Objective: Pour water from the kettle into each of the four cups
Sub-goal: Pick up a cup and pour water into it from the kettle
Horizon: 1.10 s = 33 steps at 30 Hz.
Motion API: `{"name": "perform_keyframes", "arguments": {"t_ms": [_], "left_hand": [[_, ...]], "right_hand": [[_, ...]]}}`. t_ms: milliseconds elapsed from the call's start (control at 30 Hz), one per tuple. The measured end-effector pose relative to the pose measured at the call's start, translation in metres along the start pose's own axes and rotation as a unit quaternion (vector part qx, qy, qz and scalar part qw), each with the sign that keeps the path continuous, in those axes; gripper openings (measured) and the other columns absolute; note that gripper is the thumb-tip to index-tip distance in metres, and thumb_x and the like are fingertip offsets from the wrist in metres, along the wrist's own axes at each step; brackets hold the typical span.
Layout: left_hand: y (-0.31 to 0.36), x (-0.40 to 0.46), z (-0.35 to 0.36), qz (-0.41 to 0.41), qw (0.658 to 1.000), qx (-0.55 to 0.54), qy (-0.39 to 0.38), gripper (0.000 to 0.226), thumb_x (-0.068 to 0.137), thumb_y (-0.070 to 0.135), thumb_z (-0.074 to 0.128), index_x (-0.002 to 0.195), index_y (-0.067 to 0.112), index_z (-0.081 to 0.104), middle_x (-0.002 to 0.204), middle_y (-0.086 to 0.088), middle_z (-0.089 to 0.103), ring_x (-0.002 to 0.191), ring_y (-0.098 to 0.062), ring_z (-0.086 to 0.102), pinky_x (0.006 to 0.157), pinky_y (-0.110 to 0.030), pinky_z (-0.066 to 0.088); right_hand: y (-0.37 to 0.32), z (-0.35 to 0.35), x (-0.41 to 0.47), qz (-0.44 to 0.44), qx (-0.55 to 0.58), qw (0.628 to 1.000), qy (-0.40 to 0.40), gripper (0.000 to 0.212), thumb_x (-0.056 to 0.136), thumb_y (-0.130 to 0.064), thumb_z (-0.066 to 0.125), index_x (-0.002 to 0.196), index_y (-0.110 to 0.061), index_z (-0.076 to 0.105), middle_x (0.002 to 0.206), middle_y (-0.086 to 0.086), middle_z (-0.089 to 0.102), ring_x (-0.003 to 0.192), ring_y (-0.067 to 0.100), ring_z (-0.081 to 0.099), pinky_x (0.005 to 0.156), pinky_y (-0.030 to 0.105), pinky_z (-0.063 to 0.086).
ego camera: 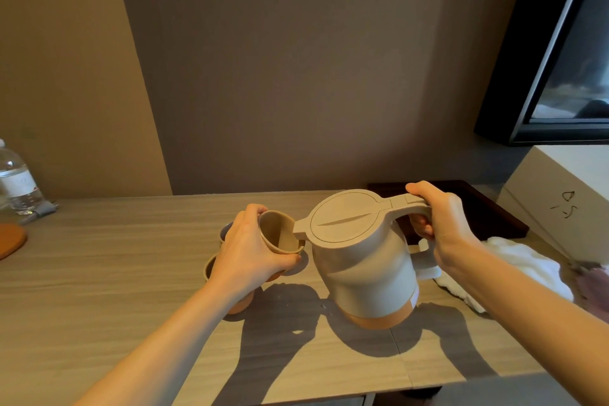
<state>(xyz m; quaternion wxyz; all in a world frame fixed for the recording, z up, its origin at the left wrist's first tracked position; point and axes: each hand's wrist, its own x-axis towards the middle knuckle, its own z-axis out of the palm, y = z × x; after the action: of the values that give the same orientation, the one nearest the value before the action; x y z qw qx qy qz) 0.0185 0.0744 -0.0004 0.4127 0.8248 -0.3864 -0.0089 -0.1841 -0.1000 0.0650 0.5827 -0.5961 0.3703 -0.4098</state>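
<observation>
two hands are busy over the wooden table [99,273]. the left hand [250,254] is wrapped around a tan cup [280,234], tipped so its mouth faces the kettle's spout [300,227]; whether any water is inside i cannot tell. the right hand [438,224] grips the handle [405,204] of the beige kettle [362,260], lid closed, leaning toward that cup. two more cups [211,267] sit partly hidden behind the left hand. a water bottle [16,178] stands far left.
</observation>
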Motion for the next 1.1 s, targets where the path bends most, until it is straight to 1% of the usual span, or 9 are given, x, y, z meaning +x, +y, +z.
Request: {"name": "perform_keyframes", "arguments": {"t_ms": [67, 100, 300, 433, 500, 667, 767, 1000, 1100], "left_hand": [[0.000, 0.000, -0.002, 0.009, 1.000, 0.003, -0.001, 0.094, 0.046, 0.052, 0.090, 0.123, 0.035, 0.040, 0.119, 0.013, 0.050, 0.107, -0.012, 0.050, 0.081, -0.032, 0.054], [0.000, 0.000, -0.003, 0.014, 1.000, 0.005, -0.003, 0.095, 0.045, 0.053, 0.090, 0.124, 0.035, 0.040, 0.119, 0.013, 0.050, 0.107, -0.011, 0.050, 0.081, -0.032, 0.054], [0.003, -0.001, -0.004, 0.029, 0.999, 0.041, -0.008, 0.092, 0.046, 0.061, 0.086, 0.122, 0.040, 0.038, 0.121, 0.016, 0.048, 0.107, -0.011, 0.050, 0.080, -0.031, 0.055], [0.004, -0.003, -0.002, 0.038, 0.998, 0.051, -0.010, 0.093, 0.047, 0.064, 0.085, 0.124, 0.038, 0.040, 0.123, 0.016, 0.049, 0.110, -0.011, 0.051, 0.082, -0.034, 0.057], [0.003, -0.003, -0.001, 0.040, 0.998, 0.057, -0.009, 0.093, 0.046, 0.067, 0.083, 0.123, 0.038, 0.040, 0.123, 0.016, 0.050, 0.109, -0.011, 0.051, 0.081, -0.036, 0.058], [0.001, -0.006, 0.003, 0.042, 0.997, 0.065, -0.011, 0.093, 0.047, 0.068, 0.082, 0.123, 0.039, 0.038, 0.121, 0.017, 0.050, 0.106, -0.010, 0.052, 0.079, -0.035, 0.058], [0.000, -0.006, 0.005, 0.043, 0.996, 0.074, -0.012, 0.093, 0.048, 0.066, 0.083, 0.125, 0.039, 0.038, 0.123, 0.017, 0.050, 0.108, -0.009, 0.052, 0.079, -0.034, 0.058], [0.001, -0.006, 0.007, 0.031, 0.998, 0.059, -0.012, 0.091, 0.049, 0.058, 0.086, 0.123, 0.037, 0.038, 0.122, 0.016, 0.050, 0.108, -0.010, 0.052, 0.082, -0.036, 0.057], [0.001, -0.007, 0.008, 0.028, 0.998, 0.049, -0.013, 0.090, 0.048, 0.058, 0.087, 0.122, 0.037, 0.039, 0.120, 0.016, 0.052, 0.106, -0.010, 0.053, 0.081, -0.036, 0.058]], "right_hand": [[0.001, 0.000, 0.001, -0.004, -0.012, 1.000, -0.004, 0.034, 0.084, -0.032, 0.061, 0.060, -0.009, 0.059, 0.040, -0.008, 0.052, 0.053, 0.013, 0.041, 0.058, 0.026, 0.034], [0.001, -0.001, 0.001, -0.006, -0.017, 1.000, -0.005, 0.035, 0.084, -0.033, 0.061, 0.059, -0.009, 0.060, 0.040, -0.008, 0.051, 0.053, 0.013, 0.041, 0.059, 0.027, 0.035], [-0.001, -0.001, 0.002, -0.010, -0.030, 0.999, -0.011, 0.033, 0.083, -0.034, 0.062, 0.061, -0.011, 0.060, 0.060, 0.004, 0.055, 0.062, 0.016, 0.047, 0.065, 0.029, 0.038], [-0.003, 0.001, 0.003, -0.021, -0.043, 0.999, -0.011, 0.030, 0.084, -0.033, 0.063, 0.063, -0.011, 0.062, 0.072, 0.009, 0.061, 0.077, 0.022, 0.055, 0.070, 0.031, 0.041], [-0.004, 0.001, 0.003, -0.021, -0.052, 0.998, -0.013, 0.030, 0.084, -0.033, 0.063, 0.065, -0.011, 0.063, 0.076, 0.011, 0.063, 0.081, 0.024, 0.056, 0.071, 0.031, 0.042], [-0.009, 0.002, 0.001, -0.023, -0.063, 0.997, -0.027, 0.031, 0.086, -0.030, 0.061, 0.062, -0.011, 0.063, 0.070, 0.010, 0.061, 0.069, 0.019, 0.053, 0.067, 0.028, 0.041], [-0.011, 0.003, 0.000, -0.023, -0.070, 0.997, -0.030, 0.031, 0.086, -0.030, 0.061, 0.063, -0.010, 0.063, 0.071, 0.011, 0.061, 0.069, 0.018, 0.053, 0.068, 0.029, 0.042], [-0.015, 0.004, 0.000, -0.012, -0.074, 0.997, -0.031, 0.029, 0.087, -0.031, 0.061, 0.067, -0.010, 0.063, 0.071, 0.009, 0.060, 0.065, 0.016, 0.051, 0.064, 0.026, 0.041], [-0.017, 0.005, -0.001, -0.012, -0.080, 0.996, -0.033, 0.029, 0.087, -0.030, 0.060, 0.066, -0.009, 0.063, 0.069, 0.009, 0.059, 0.065, 0.015, 0.050, 0.063, 0.025, 0.040]]}}
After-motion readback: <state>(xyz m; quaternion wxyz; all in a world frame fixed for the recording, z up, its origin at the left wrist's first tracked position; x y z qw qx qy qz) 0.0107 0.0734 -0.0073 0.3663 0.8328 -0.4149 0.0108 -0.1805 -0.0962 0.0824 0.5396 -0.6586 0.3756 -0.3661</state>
